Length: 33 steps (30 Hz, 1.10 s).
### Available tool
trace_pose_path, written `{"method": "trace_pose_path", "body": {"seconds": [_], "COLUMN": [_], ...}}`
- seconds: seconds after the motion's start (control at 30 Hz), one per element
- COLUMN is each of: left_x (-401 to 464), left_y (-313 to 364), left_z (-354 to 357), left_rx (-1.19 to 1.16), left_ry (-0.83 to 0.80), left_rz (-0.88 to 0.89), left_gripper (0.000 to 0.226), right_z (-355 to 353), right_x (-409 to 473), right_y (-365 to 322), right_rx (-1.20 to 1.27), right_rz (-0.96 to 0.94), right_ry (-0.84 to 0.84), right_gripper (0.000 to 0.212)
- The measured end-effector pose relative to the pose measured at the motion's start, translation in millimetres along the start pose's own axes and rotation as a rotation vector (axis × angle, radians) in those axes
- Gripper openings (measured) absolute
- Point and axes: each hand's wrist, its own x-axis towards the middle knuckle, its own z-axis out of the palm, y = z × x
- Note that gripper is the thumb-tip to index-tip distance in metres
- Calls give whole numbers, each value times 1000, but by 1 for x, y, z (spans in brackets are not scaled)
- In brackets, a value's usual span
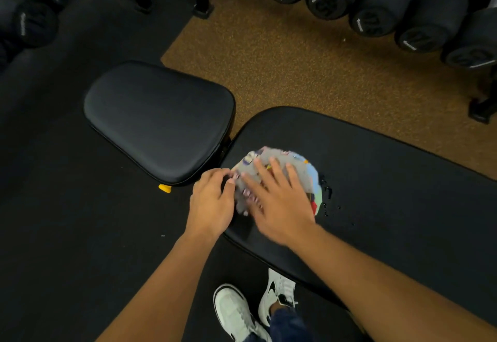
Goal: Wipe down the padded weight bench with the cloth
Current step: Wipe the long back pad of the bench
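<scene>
On the weight bench, both hands press the cloth.

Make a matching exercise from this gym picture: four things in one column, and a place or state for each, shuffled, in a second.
Things:
1. cloth
2. seat pad
3. water droplets
4. dumbbells

Places or states:
A. lined up on a rack at the top right
B. pressed flat on the long pad under the right hand
C. bare, left of the long pad
D. scattered on the long pad just right of the cloth

Pairs: 1-B, 2-C, 3-D, 4-A
</scene>
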Motion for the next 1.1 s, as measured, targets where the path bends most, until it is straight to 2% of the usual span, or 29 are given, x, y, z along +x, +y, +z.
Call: {"method": "trace_pose_path", "body": {"seconds": [0.13,0.27,0.37,0.53,0.67,0.9,1.03,1.1], "left_x": [-1,0,2,6,9,10,9,9], "left_y": [9,15,18,20,18,24,32,35], "left_z": [4,8,11,9,10,15,18,20], "left_rx": [65,162,240,274,180,145,204,213], "left_ry": [-32,-110,-153,-167,-133,-68,-49,-46], "left_rz": [71,120,102,72,40,10,-24,-31], "left_gripper": [35,39,42,41,37,31,36,36], "right_z": [5,1,-11,-29,-25,-2,-3,-10], "right_x": [-47,-51,-26,24,42,-13,-19,-5], "right_y": [-9,18,44,90,68,5,26,43], "right_rx": [25,-12,-61,-72,-33,2,-6,-27], "right_rz": [-172,-233,-130,144,284,-53,-173,-160], "right_ry": [-40,-62,-77,-38,-21,-41,-68,-65], "right_gripper": [54,50,54,55,56,59,55,56]}}
